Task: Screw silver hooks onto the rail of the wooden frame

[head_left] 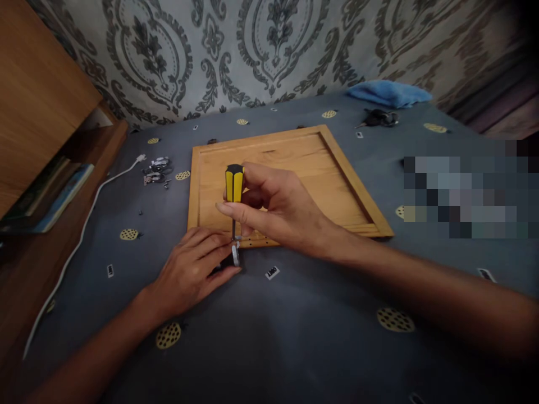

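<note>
My right hand [280,207] grips a screwdriver [234,185] with a yellow and black handle. The shaft points straight down, its tip at a metal cabinet hinge [235,255] on the near edge of a wooden cabinet door [278,174]. The door lies flat, its raised frame facing up, with small dark holes along the near rail. From the left, my left hand [197,264] steadies the hinge, fingers together over the rail and thumb below. Part of the hinge is hidden by those fingers, and I cannot make out a screw under the tip.
More metal hinges [158,168] and small loose bits lie left of the door. A white cable [99,196] runs beside a wooden cabinet [50,106] holding books [63,196]. At the back right are a blue cloth [389,93] and a black object [379,118]. A patterned wall stands behind.
</note>
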